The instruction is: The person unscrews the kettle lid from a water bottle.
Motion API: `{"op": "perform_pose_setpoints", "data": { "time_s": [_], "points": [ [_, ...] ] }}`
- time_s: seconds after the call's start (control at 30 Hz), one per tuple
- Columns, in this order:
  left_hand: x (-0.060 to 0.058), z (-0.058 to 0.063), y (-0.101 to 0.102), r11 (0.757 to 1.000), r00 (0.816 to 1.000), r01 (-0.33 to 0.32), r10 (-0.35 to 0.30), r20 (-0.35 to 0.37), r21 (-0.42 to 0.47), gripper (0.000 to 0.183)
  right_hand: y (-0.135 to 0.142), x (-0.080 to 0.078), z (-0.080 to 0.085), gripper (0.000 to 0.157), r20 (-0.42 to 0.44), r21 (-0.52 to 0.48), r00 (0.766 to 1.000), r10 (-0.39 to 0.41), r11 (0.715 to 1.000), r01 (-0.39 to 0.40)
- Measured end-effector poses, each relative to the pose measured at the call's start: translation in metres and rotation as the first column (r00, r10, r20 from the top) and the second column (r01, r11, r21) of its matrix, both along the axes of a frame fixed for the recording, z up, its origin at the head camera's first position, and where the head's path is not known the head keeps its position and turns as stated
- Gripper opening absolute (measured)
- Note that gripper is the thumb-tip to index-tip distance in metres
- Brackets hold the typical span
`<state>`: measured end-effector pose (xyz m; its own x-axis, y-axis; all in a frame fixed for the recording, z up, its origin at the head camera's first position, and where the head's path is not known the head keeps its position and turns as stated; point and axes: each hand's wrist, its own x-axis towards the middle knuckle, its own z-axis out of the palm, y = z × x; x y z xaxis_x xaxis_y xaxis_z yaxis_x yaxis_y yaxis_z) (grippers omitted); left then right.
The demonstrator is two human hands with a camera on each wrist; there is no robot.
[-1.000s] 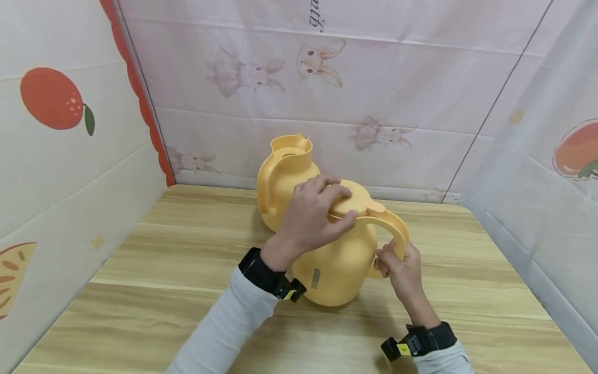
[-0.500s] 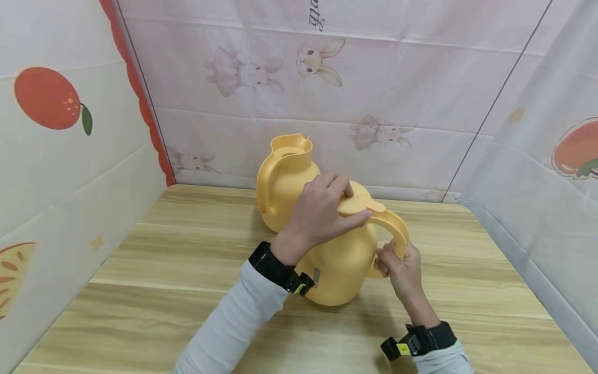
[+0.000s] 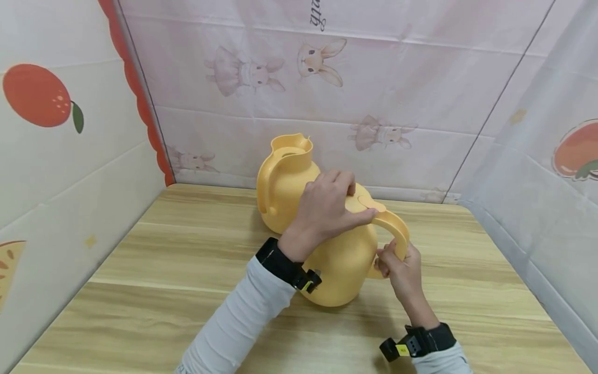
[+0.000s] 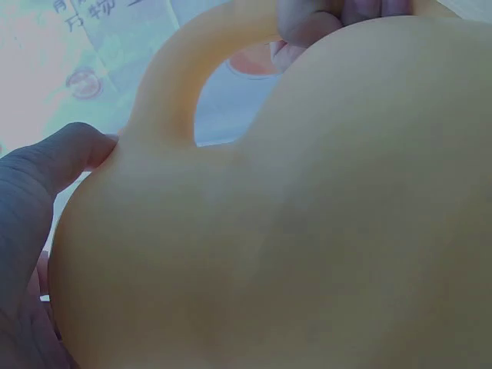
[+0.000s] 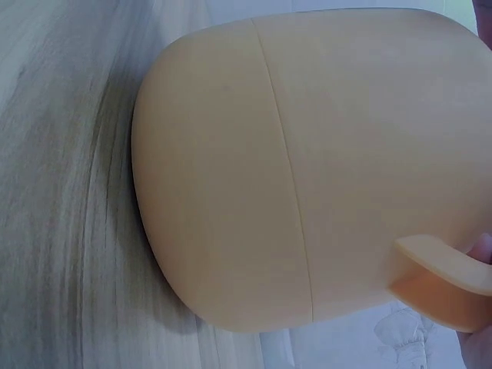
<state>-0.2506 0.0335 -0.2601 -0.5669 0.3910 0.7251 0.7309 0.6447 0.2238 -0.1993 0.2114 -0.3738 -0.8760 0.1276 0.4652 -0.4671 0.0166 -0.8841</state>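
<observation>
A yellow thermos jug [image 3: 343, 267] stands upright on the wooden table, its handle [image 3: 394, 228] turned to the right. My left hand [image 3: 322, 208] grips the jug's lid [image 3: 356, 204] from above, thumb by the orange-tinted tab [image 3: 372, 204] and fingers over the far side. In the left wrist view that thumb [image 4: 65, 157] presses the rim beside the handle. The lower part of the handle is held by my right hand [image 3: 403, 270], its fingers curled round it. In the right wrist view the jug's body [image 5: 231, 169] fills most of the picture, the right hand mostly cut off.
A second yellow jug [image 3: 285, 179] stands just behind and left of the first, with a wavy-rimmed top. Wooden tabletop [image 3: 187, 270] spreads around both. Printed cloth walls [image 3: 420, 83] enclose the back and sides.
My left hand has shifted right over the lid, its thumb now lying nearer the handle. The right hand keeps its hold, and both jugs stay in place.
</observation>
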Motion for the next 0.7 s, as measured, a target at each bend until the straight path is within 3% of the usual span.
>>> {"op": "perform_pose_setpoints", "data": {
  "time_s": [0.37,0.7],
  "points": [
    [0.0038,-0.0021,0.0071,0.997,0.998,-0.059,0.061,-0.034,0.045,0.041,-0.0025,0.0015,0.0010,0.015,0.050,0.025,0.988,-0.143,0.990,0.142],
    [0.0094,0.0015,0.0062,0.994,0.994,-0.103,0.103,0.022,0.021,0.041,-0.0062,0.0010,0.0025,0.016,0.078,0.032,0.981,-0.177,0.984,0.175]
  ]
}}
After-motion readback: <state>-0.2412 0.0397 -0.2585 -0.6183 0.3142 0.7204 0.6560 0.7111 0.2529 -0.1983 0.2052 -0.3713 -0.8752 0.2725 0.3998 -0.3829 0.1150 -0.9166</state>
